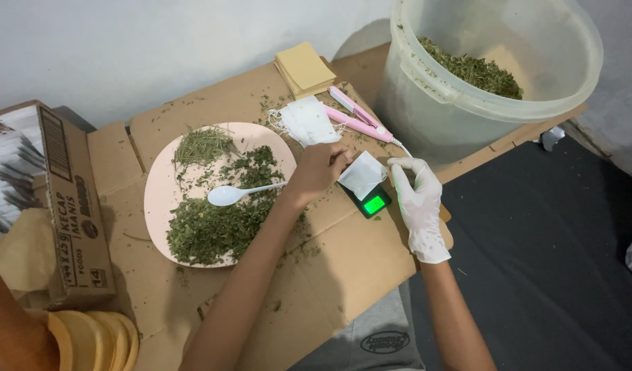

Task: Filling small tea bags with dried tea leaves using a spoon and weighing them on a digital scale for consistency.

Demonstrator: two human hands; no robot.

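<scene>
1. Near edge: the cardboard work surface (329,275) ends just above the person's lap. Its near-right corner lies beside the right forearm; beyond it, dark floor gives open room on the right.
2. Near left: a stack of round yellow discs (99,336) and a printed carton (75,220) stuffed with white sachets close off the left side. Little free room remains there.
3. Middle left: the pink plate (158,192) carries loose dried green leaf in two heaps, with a white spoon (228,195) resting across it, bowl to the left. Judgement: much leaf remains to be portioned.
4. Middle: the bare left hand (317,172) is closed in a pinch on the left edge of a white filter bag (362,174). The bag sits on the small digital scale (371,200), whose display glows green.
5. Middle right: the gloved right hand (417,199) pinches the bag's right edge, fingers closed. Judgement: one bag is at the weighing stage and not yet sealed.
6. Just beyond: a pile of empty white bags (307,120) and a pink heat sealer (357,117) lie unused, close to the hands.
7. Far: a stack of tan paper squares (304,67) sits at the cardboard's far edge.
8. Far right: a translucent bucket (426,103) holds more leaf and blocks movement beyond the scale.
</scene>
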